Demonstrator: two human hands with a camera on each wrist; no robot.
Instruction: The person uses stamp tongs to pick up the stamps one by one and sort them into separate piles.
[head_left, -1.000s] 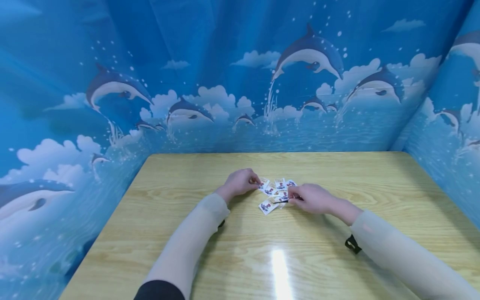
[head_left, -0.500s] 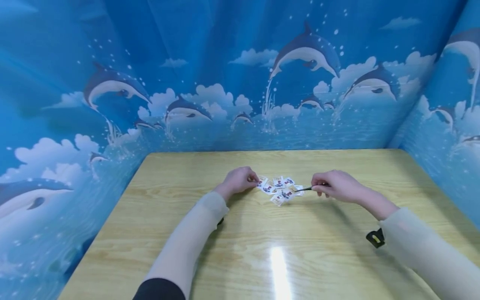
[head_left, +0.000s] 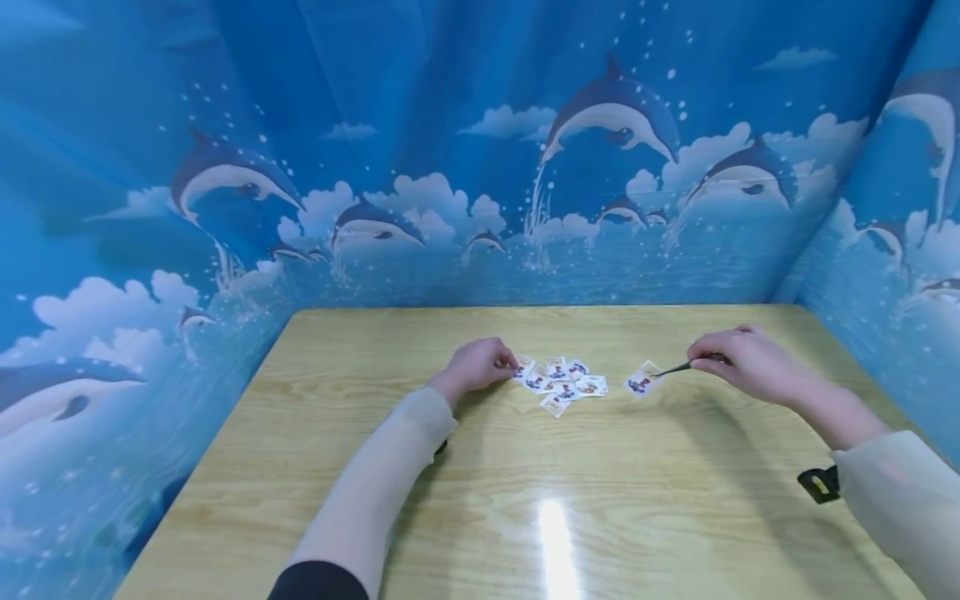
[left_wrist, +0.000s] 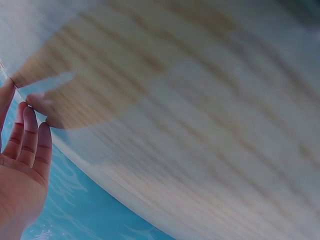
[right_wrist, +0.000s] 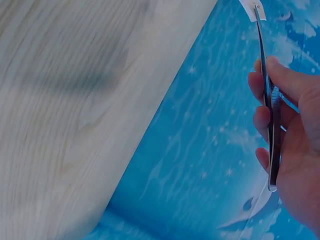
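In the head view my right hand (head_left: pixel 757 364) pinches dark metal tweezers (head_left: pixel 678 367), whose tips hold one small printed card (head_left: pixel 642 380) to the right of a loose pile of similar cards (head_left: pixel 567 390). The right wrist view shows the tweezers (right_wrist: pixel 273 120) between thumb and fingers, with a white corner of the card (right_wrist: pixel 253 10) at their tips. At the pile's left edge rests my left hand (head_left: pixel 477 365), fingertips on or beside the leftmost card (head_left: pixel 522 367). Its fingers look loosely bent in the left wrist view, touching the table surface; whether they pinch the card cannot be told.
A light wooden table (head_left: pixel 480 483) lies under both hands. Behind it and along its sides hangs a blue curtain (head_left: pixel 450 150) printed with dolphins and clouds. Dark straps show at both wrists.
My right hand has moved right, away from the pile, with the tweezers, and one card has come away from the pile at their tips. The left hand has stayed nearly in place.
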